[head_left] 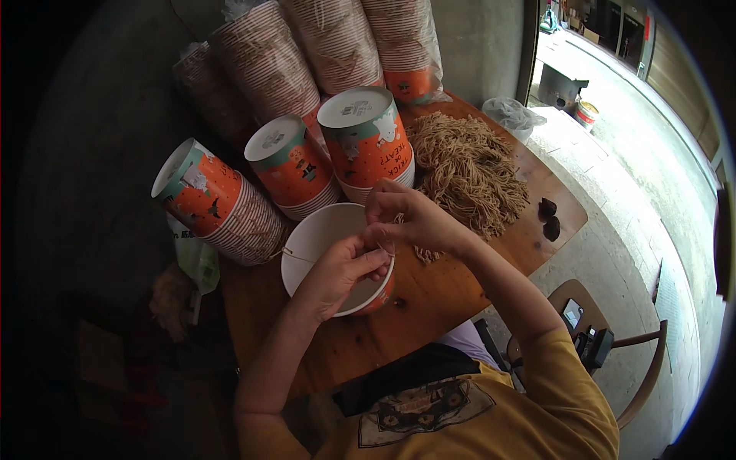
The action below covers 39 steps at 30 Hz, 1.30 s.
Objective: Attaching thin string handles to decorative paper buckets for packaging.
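An orange paper bucket (322,238) with a white inside stands upright on the wooden table (429,299). My left hand (341,272) reaches into its mouth and pinches a thin tan string at the rim. My right hand (410,218) is at the bucket's far-right rim, fingers closed on the same string (387,245). The string's other end crosses the bucket to a hole at the left rim (285,251). A heap of tan strings (468,169) lies just beyond my right hand.
Stacks of orange patterned buckets (291,165) lie upside down and tilted at the back left; taller wrapped stacks (337,42) lean behind them. Two small dark objects (549,218) sit near the table's right edge. A wooden chair (613,353) stands to the right.
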Tool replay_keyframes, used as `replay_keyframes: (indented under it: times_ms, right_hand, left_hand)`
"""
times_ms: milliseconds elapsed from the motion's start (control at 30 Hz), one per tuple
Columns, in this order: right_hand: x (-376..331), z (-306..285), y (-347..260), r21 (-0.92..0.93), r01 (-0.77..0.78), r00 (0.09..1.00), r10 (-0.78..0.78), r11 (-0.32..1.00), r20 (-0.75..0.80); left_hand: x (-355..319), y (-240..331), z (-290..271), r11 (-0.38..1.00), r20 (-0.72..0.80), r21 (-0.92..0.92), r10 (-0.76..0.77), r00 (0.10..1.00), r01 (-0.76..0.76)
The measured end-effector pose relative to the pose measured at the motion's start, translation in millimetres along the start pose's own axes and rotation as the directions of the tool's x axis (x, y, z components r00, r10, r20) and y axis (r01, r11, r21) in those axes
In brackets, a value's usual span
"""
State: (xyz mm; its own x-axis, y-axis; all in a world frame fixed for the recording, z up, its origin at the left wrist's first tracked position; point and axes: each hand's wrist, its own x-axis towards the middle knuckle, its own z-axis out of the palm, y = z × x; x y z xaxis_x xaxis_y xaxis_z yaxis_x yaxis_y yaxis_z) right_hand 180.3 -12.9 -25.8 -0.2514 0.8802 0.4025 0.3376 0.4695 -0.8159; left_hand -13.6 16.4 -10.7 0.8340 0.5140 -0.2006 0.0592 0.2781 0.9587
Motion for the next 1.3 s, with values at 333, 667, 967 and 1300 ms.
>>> replay_keyframes:
  times_ms: [333, 667, 967, 1300]
  right_hand:
    - [-58, 20, -8, -0.222, 0.074, 0.936, -0.145, 0.972, -0.321]
    - [-62, 31, -10, 0.112, -0.219, 0.904, 0.245, 0.969, -0.350]
    - [-63, 31, -11, 0.154, -0.152, 0.893, 0.202, 0.976, -0.401]
    - [-64, 34, -14, -0.147, -0.093, 0.912, 0.024, 0.985, -0.410]
  left_hand:
    - [5, -2, 0, 0.999, -0.047, -0.040, -0.017, 0.999, 0.015]
    - [5, 0, 3, 0.999, -0.059, -0.045, -0.006, 0.998, 0.003]
    - [4, -3, 0, 0.999, -0.044, -0.029, 0.025, 0.999, -0.026]
    - [4, -1, 1, 0.999, -0.051, -0.017, 0.036, 0.998, -0.037]
